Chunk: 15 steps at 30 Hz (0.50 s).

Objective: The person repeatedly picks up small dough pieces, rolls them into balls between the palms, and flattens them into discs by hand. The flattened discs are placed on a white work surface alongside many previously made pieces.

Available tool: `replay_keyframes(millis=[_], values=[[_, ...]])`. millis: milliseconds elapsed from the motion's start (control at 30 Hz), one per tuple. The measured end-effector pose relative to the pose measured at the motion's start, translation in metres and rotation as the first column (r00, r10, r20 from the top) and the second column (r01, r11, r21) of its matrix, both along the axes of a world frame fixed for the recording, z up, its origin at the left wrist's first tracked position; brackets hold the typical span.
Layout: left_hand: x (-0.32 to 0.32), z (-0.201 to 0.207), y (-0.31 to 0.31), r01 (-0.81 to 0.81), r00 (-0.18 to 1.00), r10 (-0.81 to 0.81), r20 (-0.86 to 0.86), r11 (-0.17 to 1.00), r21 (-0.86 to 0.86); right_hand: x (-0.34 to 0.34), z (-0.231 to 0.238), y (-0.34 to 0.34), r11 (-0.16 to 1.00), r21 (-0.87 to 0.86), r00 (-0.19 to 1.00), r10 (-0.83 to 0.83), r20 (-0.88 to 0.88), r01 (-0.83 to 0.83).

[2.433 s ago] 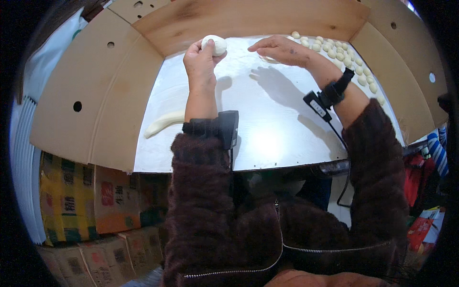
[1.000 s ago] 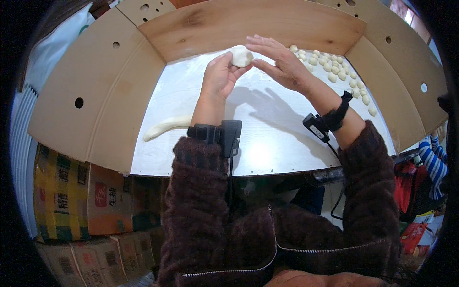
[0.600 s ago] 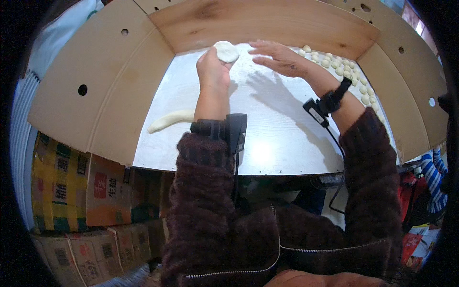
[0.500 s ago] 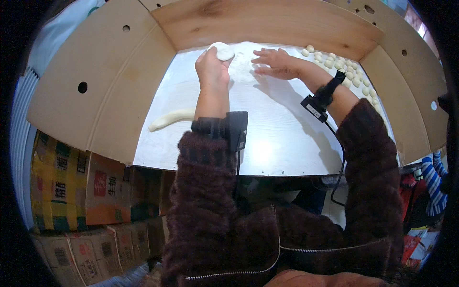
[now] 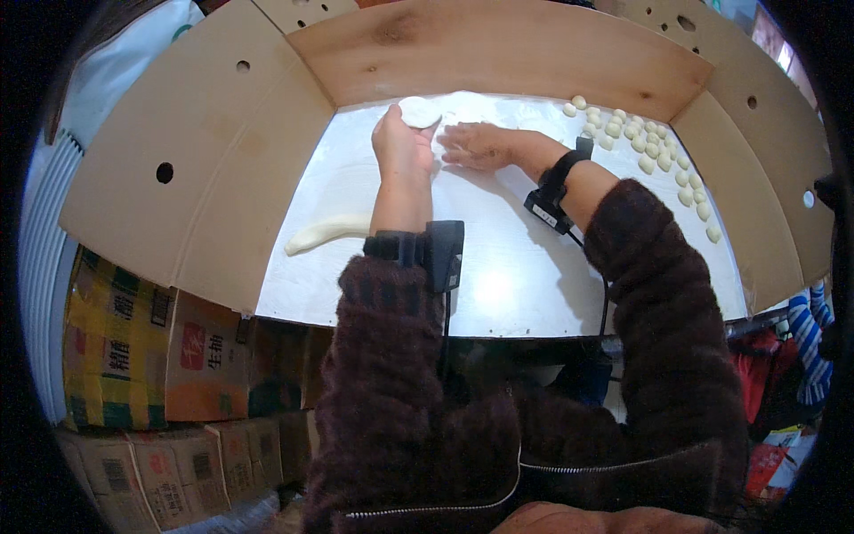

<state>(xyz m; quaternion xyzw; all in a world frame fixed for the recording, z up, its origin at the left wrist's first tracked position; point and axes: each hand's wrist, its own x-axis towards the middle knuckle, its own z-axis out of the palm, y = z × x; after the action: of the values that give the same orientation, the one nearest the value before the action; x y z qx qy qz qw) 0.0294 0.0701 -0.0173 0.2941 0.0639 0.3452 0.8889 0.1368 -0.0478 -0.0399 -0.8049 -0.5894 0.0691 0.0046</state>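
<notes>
My left hand [image 5: 405, 147] is closed on a round, flat white dough disc [image 5: 419, 112], holding it up by its edge near the back of the white board [image 5: 382, 285]. Close beside it, my right hand [image 5: 480, 147] is palm down with fingers stretched out toward the left hand. Nothing shows in its grasp. Loose white flour [image 5: 467, 107] lies heaped behind and around the right hand. On the board left of my left wrist rests a smooth dough log [image 5: 327, 233], partly hidden by the forearm.
Several small dough balls [image 5: 654, 142] spread over the board's right side. A wooden panel [image 5: 498, 53] stands along the back, with cardboard walls at the left [image 5: 205, 151] and right [image 5: 756, 178]. Cartons [image 5: 205, 356] are stacked below left. Each wrist wears a strapped black device.
My right hand has moved left, nearer my left hand and the dough disc. My left hand keeps hold of the disc. The whole view has shifted slightly.
</notes>
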Motion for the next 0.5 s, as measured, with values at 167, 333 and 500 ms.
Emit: replay_keyframes(millis=[167, 333, 500], values=[[-0.003, 0.001, -0.004, 0.059, 0.998, -0.059, -0.021, 0.998, 0.007, 0.004, 0.025, -0.016, 0.938, 0.258, 0.971, -0.212, -0.108, 0.233], [0.000, -0.002, -0.007, 0.123, 0.992, -0.122, 0.005, 0.992, -0.042, -0.020, 0.038, -0.024, 0.750, 0.659, 0.991, 0.125, -0.042, -0.067], [0.004, -0.002, -0.001, 0.157, 0.981, -0.163, -0.107, 0.986, -0.056, -0.049, 0.031, -0.021, 0.792, 0.550, 0.955, 0.139, 0.261, -0.265]])
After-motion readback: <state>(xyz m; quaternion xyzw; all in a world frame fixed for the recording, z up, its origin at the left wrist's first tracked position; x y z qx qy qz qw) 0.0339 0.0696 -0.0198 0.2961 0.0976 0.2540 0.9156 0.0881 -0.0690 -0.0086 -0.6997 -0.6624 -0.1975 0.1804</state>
